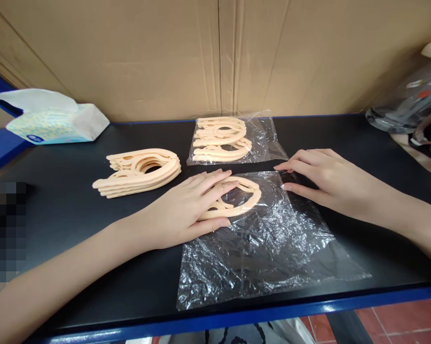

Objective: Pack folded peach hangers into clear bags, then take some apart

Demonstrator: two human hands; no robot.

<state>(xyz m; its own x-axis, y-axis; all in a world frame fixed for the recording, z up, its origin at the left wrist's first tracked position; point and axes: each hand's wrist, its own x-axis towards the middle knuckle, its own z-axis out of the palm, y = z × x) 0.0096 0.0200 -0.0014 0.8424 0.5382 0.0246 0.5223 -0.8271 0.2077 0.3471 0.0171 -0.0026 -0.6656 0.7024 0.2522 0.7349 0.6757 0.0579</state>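
Looked roughly midway to me: one batch of hangers (pixel 218 140) sat in the back bag (pixel 263 138), but a loose stack (pixel 140 178) lay unbagged on the tabletop (pixel 65 200). More were under the left hand (pixel 190 205) at the front bag (pixel 251 258); couldn't tell if they were inside. That hand lay flat, fingers not gripping; the right hand (pixel 311 177) was by the bag's edge, thumb and forefinger apart. The tissues (pixel 54 125) had a blue logo (pixel 35 138), too tiny to read.

Soft light throws white glare across the front plastic bag (pixel 272 253).
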